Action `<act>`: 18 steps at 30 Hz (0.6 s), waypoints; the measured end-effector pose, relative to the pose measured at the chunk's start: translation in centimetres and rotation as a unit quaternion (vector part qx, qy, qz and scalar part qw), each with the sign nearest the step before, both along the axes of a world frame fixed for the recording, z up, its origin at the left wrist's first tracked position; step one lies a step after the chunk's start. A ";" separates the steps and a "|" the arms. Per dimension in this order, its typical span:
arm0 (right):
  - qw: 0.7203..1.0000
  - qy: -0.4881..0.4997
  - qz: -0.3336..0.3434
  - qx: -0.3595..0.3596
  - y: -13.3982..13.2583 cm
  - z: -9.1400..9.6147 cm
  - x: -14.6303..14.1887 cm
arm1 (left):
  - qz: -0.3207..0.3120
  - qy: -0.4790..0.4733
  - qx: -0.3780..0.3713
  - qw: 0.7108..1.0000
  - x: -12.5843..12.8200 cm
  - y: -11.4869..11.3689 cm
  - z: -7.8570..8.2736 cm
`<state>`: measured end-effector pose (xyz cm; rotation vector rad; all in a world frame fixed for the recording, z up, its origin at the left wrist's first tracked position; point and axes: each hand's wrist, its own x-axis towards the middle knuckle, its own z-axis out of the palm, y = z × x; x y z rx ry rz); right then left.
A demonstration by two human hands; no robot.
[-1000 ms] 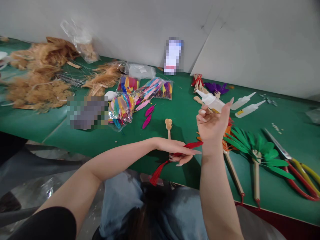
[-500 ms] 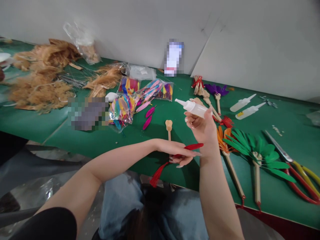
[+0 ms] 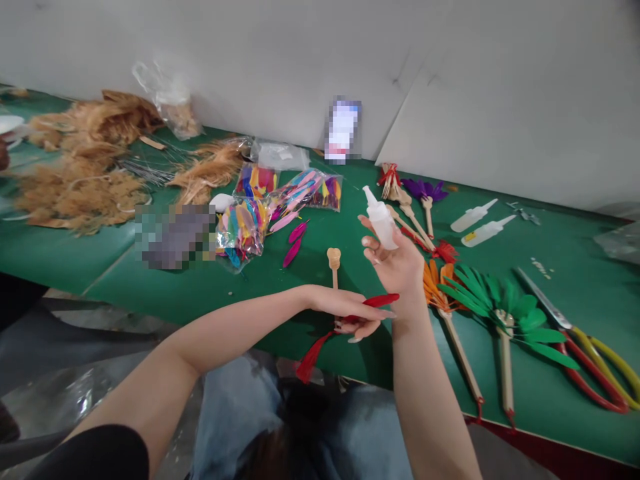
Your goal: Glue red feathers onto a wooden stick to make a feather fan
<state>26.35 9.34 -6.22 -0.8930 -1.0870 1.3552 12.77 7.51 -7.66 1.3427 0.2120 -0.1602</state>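
right hand (image 3: 397,263) has its fingers wrapped round the glue bottle (image 3: 381,225) — looks light, squishy, so grip mid-body. left hand (image 3: 350,310) fingers pinch the red feather (image 3: 380,301) — probably flimsy.

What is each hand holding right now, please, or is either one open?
Left hand: closed on the red feather, low over the green table.
Right hand: closed around the white squeeze bottle, nozzle up.

The right hand (image 3: 397,265) grips a white squeeze bottle (image 3: 381,224) above the green desk (image 3: 200,288), nozzle tilted upward. The left hand (image 3: 350,311) pinches a red feather (image 3: 381,300) near the desk's front edge, just beside a wooden stick (image 3: 333,261).
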 end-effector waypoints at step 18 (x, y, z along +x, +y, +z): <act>0.970 -0.136 -0.195 0.051 3.0 -5.1 -1.4 | -0.004 -0.010 0.006 1.000 0.0 -0.1 -0.1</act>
